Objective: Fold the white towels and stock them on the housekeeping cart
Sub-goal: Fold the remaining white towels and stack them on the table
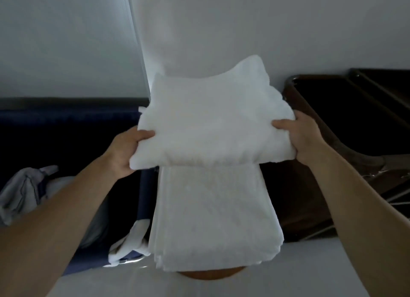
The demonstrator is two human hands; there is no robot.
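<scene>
I hold a folded white towel (213, 123) up in front of me at mid frame. My left hand (127, 151) grips its left edge and my right hand (298, 137) grips its right edge, thumbs on top. Part of the towel (213, 217) hangs down below the fold in several layers. The dark brown housekeeping cart (346, 123) stands to the right, its top tray dark and bare where visible.
A navy linen bin (66, 128) sits at the left with crumpled pale cloth (24, 192) inside and a white cloth (131, 241) draped over its corner. A round wooden object (210, 274) shows under the hanging towel. White walls rise behind.
</scene>
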